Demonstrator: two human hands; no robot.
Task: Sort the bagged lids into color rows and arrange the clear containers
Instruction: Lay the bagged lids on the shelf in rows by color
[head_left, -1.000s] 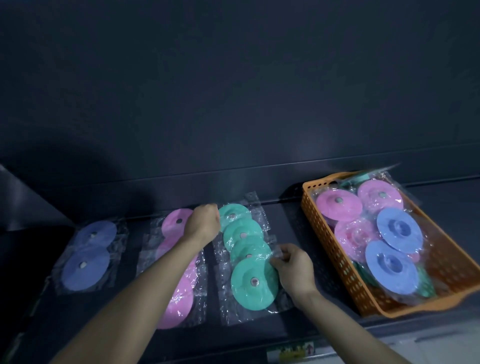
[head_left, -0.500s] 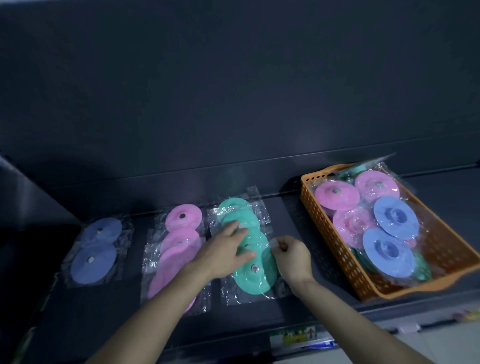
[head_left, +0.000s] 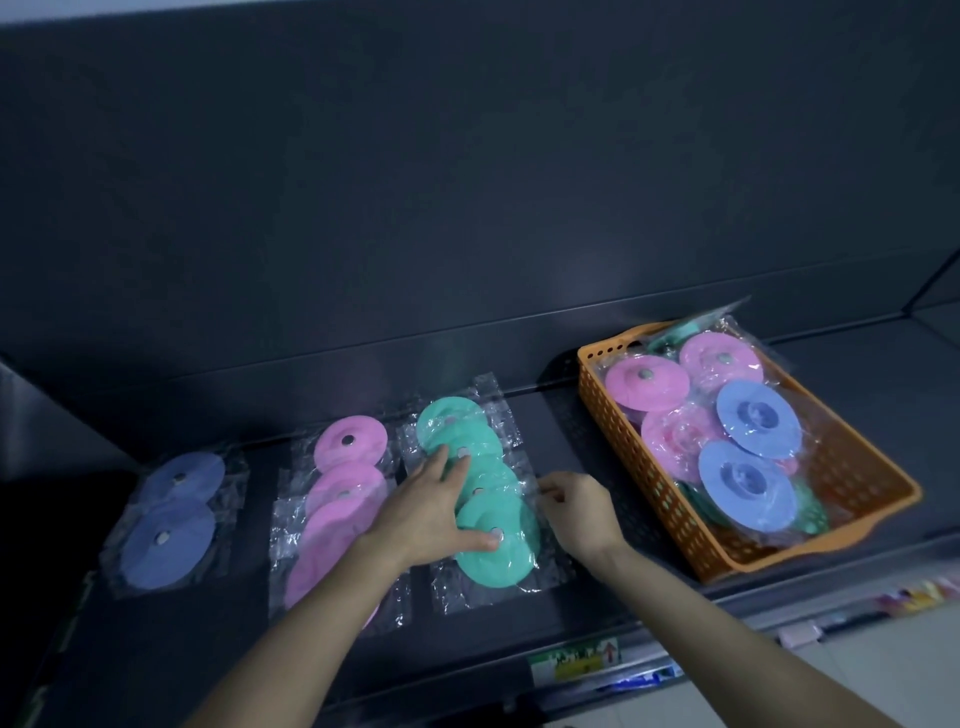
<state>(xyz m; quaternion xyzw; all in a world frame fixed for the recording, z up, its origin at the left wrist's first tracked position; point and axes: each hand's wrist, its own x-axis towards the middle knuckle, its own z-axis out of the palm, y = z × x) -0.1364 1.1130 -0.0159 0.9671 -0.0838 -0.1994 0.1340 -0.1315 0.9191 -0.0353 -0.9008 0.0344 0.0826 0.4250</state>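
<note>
The left hand lies palm-down on the row of green lids, which runs from the back of the dark shelf toward the front edge, each lid in its own clear bag and overlapping the next. Its fingers are spread and nearly straight, the fingertips on the middle lids of the row and the thumb on the small centre button of the nearest green lid; it grips nothing. The left forearm comes in low from the bottom of the view, crossing over the front of the pink lids, a second bagged row just to the left of the green one. The right hand sits just to the right of the green row, fingers curled together and pinching the clear plastic edge of the nearest green lid's bag, its wrist bent slightly and the forearm angling in from the lower right. Farther left, well apart from both hands, two bagged blue lids form a third row. To the right of the right hand stands an orange basket, tilted across the shelf, holding a loose pile of bagged lids in pink, blue and green.
</note>
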